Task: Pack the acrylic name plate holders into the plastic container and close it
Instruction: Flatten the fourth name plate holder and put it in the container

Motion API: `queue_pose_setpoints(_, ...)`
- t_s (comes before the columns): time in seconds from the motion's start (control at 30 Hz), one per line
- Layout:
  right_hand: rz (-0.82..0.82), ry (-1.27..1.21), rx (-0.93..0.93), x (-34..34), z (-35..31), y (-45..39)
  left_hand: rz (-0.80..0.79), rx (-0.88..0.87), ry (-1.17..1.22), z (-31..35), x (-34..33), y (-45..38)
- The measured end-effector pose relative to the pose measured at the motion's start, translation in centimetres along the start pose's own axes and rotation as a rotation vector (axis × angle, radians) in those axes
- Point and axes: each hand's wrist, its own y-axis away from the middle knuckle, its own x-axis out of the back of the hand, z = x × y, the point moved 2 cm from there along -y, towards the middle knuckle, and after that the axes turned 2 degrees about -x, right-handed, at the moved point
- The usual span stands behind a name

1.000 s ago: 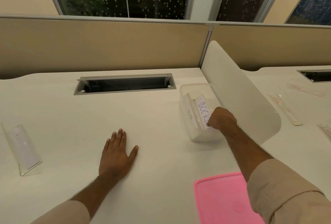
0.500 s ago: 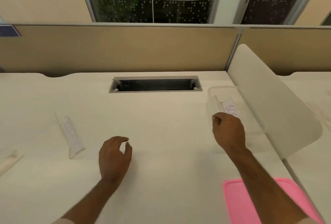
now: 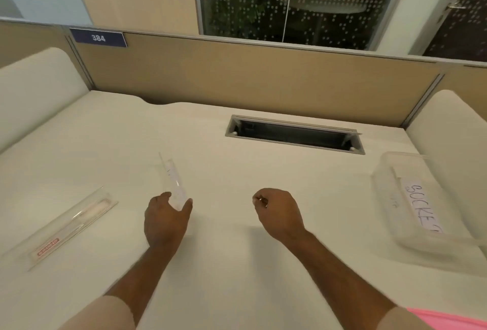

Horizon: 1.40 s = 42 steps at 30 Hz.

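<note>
Acrylic name plate holders are partly packed, as we judge it: in the plastic container (image 3: 419, 205), well off to the right of our right hand (image 3: 276, 213), at least one holder with a handwritten paper insert (image 3: 421, 208) already stands on edge, and a second clear one seems to sit beside it, though we cannot be sure of the count. Our left hand (image 3: 164, 220) has thumb and fingers curled round the near end of another clear holder (image 3: 175, 184), which stretches away from the hand over the desk (image 3: 263, 171); whether it has lifted clear we cannot tell. Our right hand hovers with fingers curled in and holds nothing we can make out. Further left of the left hand lies a long clear holder with a red label (image 3: 66, 226), untouched. So we reckon two holders are left to carry over, and then the pink lid (image 3: 453, 319), just a corner showing beneath our right forearm, goes on the open container
</note>
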Motion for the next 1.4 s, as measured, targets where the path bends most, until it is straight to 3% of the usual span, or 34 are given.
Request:
queue_pose_setpoints(0.4,-0.156,0.210,0.249,-8.1,-9.4,-7.7,0.067,0.000,0.149,-1.9,1.0,-2.2)
queue_pose_setpoints(0.73,-0.005,0.287,0.434,-7.4,-9.4,-10.7,0.131,-0.254,0.154,-3.7,3.6,-4.2)
queue_pose_setpoints(0.97,-0.024,0.169,0.298,-4.0,-5.8,-9.2,0.090,-0.454,0.266,-2.8,4.6,-3.1)
queue_pose_setpoints(1.17,-0.030,-0.047,0.187,0.0,-2.1,-4.9,0.018,-0.514,0.356,-1.0,4.9,-1.1)
queue_pose_setpoints(1.4,0.070,-0.250,0.096,3.3,1.6,1.2,-0.322,-0.352,0.536,2.1,4.4,1.0)
